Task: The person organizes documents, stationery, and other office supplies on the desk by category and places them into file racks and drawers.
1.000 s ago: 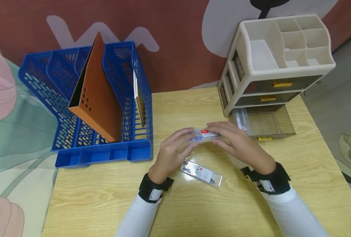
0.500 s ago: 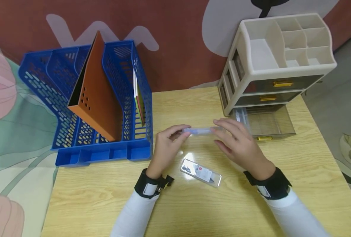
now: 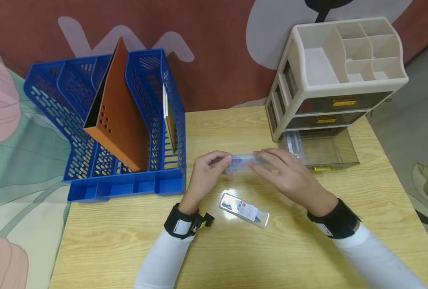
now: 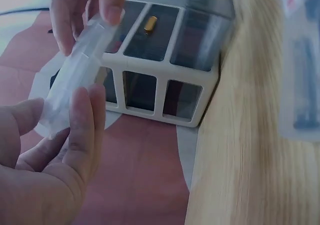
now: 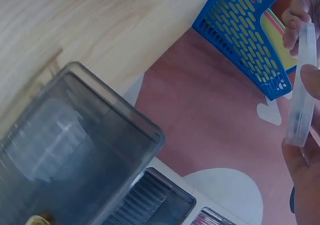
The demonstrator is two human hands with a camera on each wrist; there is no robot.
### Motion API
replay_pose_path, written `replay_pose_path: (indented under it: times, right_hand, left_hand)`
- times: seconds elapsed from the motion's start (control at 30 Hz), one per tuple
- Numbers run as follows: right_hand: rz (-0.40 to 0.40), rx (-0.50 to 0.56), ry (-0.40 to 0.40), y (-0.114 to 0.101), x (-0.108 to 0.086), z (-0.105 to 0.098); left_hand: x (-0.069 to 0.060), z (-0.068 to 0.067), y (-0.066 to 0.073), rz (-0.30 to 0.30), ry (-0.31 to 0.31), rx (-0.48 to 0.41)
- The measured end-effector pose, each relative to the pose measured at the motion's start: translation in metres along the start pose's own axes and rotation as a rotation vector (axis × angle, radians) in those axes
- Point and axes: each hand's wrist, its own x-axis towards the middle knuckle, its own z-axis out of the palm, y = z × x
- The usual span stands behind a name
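A slim clear plastic case (image 3: pixel 243 163) with something blue inside is held up above the table between both hands. My left hand (image 3: pixel 206 176) pinches its left end between thumb and fingers. On the other end, my right hand (image 3: pixel 290 174) has its fingers over the top and its thumb at the near side. The left wrist view shows the frosted case (image 4: pixel 75 75) spanning the two hands; in the right wrist view the narrow edge of the case (image 5: pixel 301 95) faces the camera. Below the hands, a second clear case (image 3: pixel 244 209) with a dark pointed item and white label lies flat.
A cream drawer organizer (image 3: pixel 304 60) stands at the back right, its bottom drawer (image 3: pixel 338 150) pulled out with a clear packet (image 3: pixel 294 144) inside. At the left is a blue file rack (image 3: pixel 127 184) bearing an orange binder (image 3: pixel 121 116) and thin booklets (image 3: pixel 168 124).
The held case has turned from label up, through edge-on, to a tilted face without the red label showing. My right hand's fingers have moved left and closer over it. The case on the table stays put.
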Motion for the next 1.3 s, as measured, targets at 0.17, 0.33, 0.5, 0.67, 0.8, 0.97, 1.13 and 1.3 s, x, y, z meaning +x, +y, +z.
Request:
replay_pose_path:
  times: [0.17, 0.33, 0.5, 0.67, 0.8, 0.97, 1.13, 1.3]
  right_hand:
    - [0.033, 0.024, -0.019, -0.001, -0.006, -0.001]
    - [0.111, 0.044, -0.017, -0.002, -0.012, -0.009]
    - [0.159, 0.059, -0.007, 0.006, -0.020, -0.019]
    - [0.192, 0.050, -0.004, 0.018, -0.029, -0.030]
    - [0.234, 0.053, -0.025, 0.027, -0.037, -0.039]
    - [0.296, 0.062, -0.062, 0.035, -0.045, -0.048]
    - [0.334, 0.057, -0.068, 0.042, -0.054, -0.053]
    - [0.376, 0.058, -0.060, 0.049, -0.064, -0.057]
  left_hand:
    - [-0.002, 0.000, -0.001, -0.022, 0.006, -0.008]
    - [-0.006, -0.004, -0.003, 0.025, 0.029, 0.023]
    - [-0.009, -0.013, -0.006, 0.132, 0.060, 0.197]
    - [-0.011, -0.024, -0.009, 0.268, 0.058, 0.368]
    - [-0.012, -0.030, -0.012, 0.350, 0.018, 0.504]
    - [-0.015, -0.035, -0.017, 0.384, -0.019, 0.651]
    - [-0.021, -0.038, -0.021, 0.399, -0.050, 0.765]
    - [-0.024, -0.040, -0.021, 0.410, -0.074, 0.862]
